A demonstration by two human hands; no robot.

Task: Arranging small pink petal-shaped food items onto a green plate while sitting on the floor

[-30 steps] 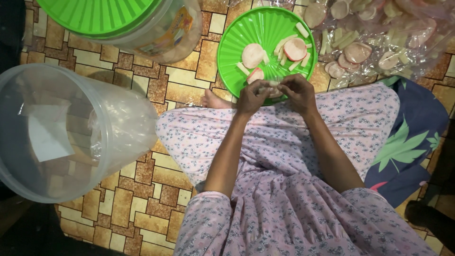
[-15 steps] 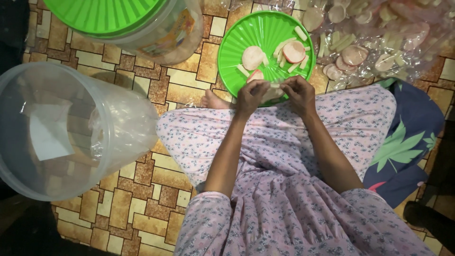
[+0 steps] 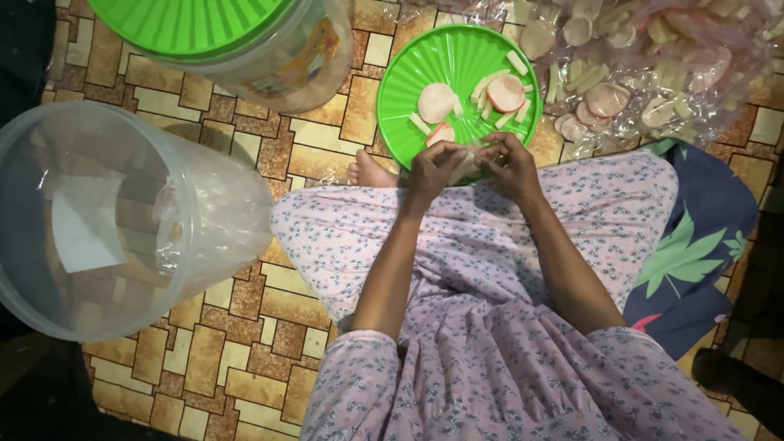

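At the near rim of a green plate (image 3: 408, 90), a pale, thin piece of dough or wafer (image 3: 467, 163) sits pinched between both hands, just over the person's floral-clad knees. The left hand (image 3: 434, 167) and right hand (image 3: 508, 163) close narrowly on its edges with their fingertips. It looks light, thin and likely brittle, best held by the rim with a gentle grip. Beyond the plate lie more round slices on clear plastic sheet (image 3: 694, 57); left of the plate stand two plastic tubs (image 3: 131, 220)
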